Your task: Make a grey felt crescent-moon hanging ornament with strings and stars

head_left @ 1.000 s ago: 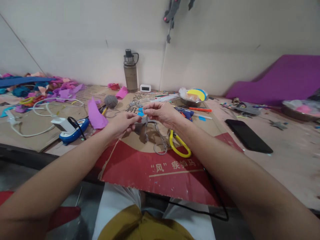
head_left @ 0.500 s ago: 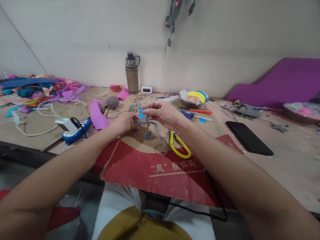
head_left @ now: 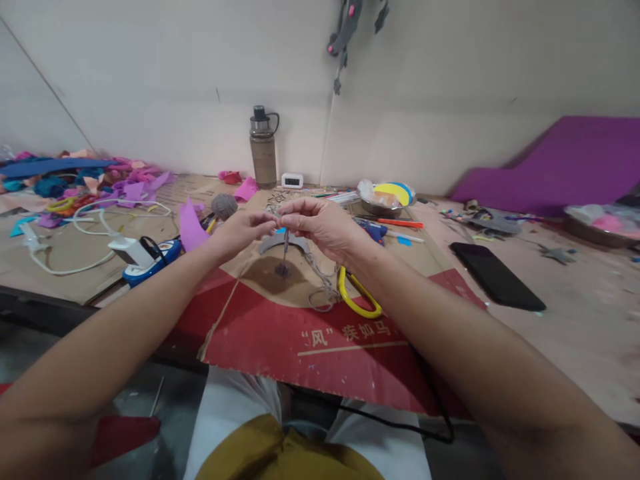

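My left hand (head_left: 243, 231) and my right hand (head_left: 323, 225) meet fingertip to fingertip above the cardboard, both closed in a pinch on grey yarn. From under the fingers the yarn hangs straight down to a small dark grey yarn bundle (head_left: 283, 269). Behind it lies a curved grey felt piece (head_left: 273, 242), partly covered by the hands. Loose grey yarn (head_left: 324, 299) loops across the cardboard below my right hand. Yellow-handled scissors (head_left: 361, 308) rest beside that wrist, their blades hidden. A grey ball of yarn (head_left: 224, 206) sits beyond my left hand.
Red-printed cardboard (head_left: 260, 340) covers the table front. Left are a blue-and-white power strip (head_left: 150, 267), cables and felt scraps (head_left: 135, 190). A bottle (head_left: 263, 150) and small clock (head_left: 293, 181) stand by the wall. A phone (head_left: 496, 277) and metal bowl (head_left: 387, 208) are right.
My left hand has risen from the grey felt piece to meet my right hand at the yarn. The hanging bundle has shifted slightly left, and my right hand has moved a little left.
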Tool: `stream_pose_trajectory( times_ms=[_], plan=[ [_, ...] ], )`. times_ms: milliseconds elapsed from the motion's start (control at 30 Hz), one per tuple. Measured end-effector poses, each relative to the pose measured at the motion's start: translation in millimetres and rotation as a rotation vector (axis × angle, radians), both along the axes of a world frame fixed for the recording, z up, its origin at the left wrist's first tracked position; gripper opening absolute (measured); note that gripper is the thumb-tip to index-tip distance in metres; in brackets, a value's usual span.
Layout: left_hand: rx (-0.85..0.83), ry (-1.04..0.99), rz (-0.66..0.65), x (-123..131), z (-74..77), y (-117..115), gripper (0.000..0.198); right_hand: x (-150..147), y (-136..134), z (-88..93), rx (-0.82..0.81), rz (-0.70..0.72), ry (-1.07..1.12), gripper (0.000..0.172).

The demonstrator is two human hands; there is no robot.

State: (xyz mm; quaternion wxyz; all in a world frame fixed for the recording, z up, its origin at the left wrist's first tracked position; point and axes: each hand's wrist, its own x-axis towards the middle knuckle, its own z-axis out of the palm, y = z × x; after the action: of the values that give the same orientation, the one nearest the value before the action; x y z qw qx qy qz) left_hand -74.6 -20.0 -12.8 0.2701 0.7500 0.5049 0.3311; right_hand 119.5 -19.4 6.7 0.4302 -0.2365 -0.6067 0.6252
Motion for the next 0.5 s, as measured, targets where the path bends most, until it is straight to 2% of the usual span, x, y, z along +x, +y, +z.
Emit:
stream_pose_trajectory(
  times_ms=[100,200,333,500],
  plan=[
    [-0.173,-0.362,-0.078,14,2.0,-15,0.043,-1,-4,2.1,0.067,-0.050,-0.046,0.015],
    [-0.270,-0.560,-0.129,23,3.1,-27,0.043,-2,-8,3.6,0.082,-0.119,-0.057,0.010],
    [-0.320,-0.643,-0.137,23,5.2,-33,0.032,-5,-7,0.1,0.060,-0.147,-0.014,0.012],
    [-0.404,-0.613,-0.057,16,6.7,-34,0.028,-8,1,-9.5,0.012,-0.122,0.037,0.019]
  ],
)
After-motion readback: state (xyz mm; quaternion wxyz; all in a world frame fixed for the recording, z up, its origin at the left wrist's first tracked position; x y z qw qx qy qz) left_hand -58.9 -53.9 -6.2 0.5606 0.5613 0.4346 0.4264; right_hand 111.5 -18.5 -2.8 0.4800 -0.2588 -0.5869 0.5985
